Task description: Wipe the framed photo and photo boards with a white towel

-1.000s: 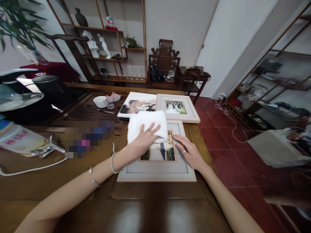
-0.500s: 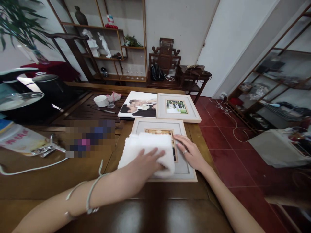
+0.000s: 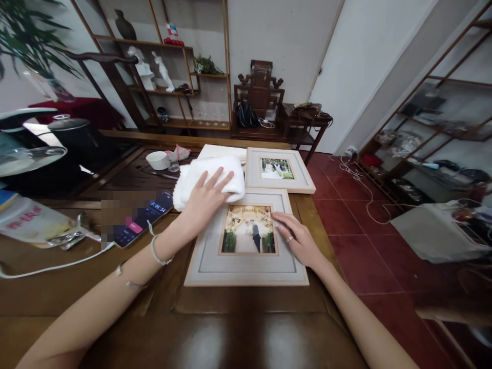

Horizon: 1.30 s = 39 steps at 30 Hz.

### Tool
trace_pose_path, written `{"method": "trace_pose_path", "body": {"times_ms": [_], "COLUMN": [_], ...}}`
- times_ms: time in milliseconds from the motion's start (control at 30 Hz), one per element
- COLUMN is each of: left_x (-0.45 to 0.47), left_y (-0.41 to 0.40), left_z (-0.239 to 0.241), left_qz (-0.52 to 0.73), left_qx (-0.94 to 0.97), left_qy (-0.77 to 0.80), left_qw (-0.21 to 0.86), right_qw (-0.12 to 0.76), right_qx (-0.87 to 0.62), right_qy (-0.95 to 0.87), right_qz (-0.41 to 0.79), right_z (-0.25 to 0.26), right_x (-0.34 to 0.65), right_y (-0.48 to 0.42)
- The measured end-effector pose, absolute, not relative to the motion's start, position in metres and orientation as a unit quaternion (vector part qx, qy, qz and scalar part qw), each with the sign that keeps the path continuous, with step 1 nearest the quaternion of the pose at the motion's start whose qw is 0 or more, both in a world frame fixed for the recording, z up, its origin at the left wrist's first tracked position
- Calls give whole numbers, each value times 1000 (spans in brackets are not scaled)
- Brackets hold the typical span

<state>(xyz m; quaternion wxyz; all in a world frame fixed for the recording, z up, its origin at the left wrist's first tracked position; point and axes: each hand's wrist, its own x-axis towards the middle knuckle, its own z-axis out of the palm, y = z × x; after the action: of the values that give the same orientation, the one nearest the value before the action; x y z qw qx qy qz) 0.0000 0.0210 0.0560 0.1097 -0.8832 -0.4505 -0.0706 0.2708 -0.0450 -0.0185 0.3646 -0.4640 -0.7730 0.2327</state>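
Note:
My left hand [image 3: 207,200] lies with fingers spread on a folded white towel [image 3: 192,177]. The towel covers most of a white-edged picture panel [image 3: 215,150] and overlaps the top left of the nearest picture frame. That picture frame [image 3: 207,277] is pale wood with a wide light mat, flat on the table. Inside it is a photo [image 3: 246,230] of a couple before an arch. My right hand [image 3: 302,238] rests on the frame's right side, fingers stretched out by the photo's edge. A second pale frame [image 3: 284,184] sits behind, at the right.
On the wooden table [image 3: 161,338], a phone [image 3: 148,220] with a white cable and a packet [image 3: 34,220] lie left. A white bowl [image 3: 157,160] and black pot [image 3: 73,136] stand farther back. Past the table's right edge is red tiled floor [image 3: 346,215].
My left hand has moved forward and left with the towel, off the near frame's photo and onto the panel behind. My right hand stays on the frame.

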Motion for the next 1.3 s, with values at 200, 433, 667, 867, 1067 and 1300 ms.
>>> {"method": "trace_pose_path", "body": {"times_ms": [200,433,667,867,1067,1300], "left_x": [5,21,24,28,21,52], "left_y": [18,-47,-74,-22,8,27], "left_z": [49,68,74,47,26,21], "left_qz": [52,151,159,52,0,-61], "left_qx": [-889,-906,-920,-904,-902,-961], "left_qy": [-449,-388,-339,-424,-432,-260], "left_qw": [68,-73,-115,-20,10,-66], "right_qw": [369,367,362,363,369,366], "right_qx": [-465,-470,-476,-469,-466,-468], "right_qy": [-770,-768,-766,-772,-771,-769], "right_qz": [234,232,235,228,228,234], "right_z": [-19,-19,-19,-18,-19,-15], "right_x": [270,270,270,270,270,268], "right_y": [-45,-45,-45,-45,-45,-46]}}
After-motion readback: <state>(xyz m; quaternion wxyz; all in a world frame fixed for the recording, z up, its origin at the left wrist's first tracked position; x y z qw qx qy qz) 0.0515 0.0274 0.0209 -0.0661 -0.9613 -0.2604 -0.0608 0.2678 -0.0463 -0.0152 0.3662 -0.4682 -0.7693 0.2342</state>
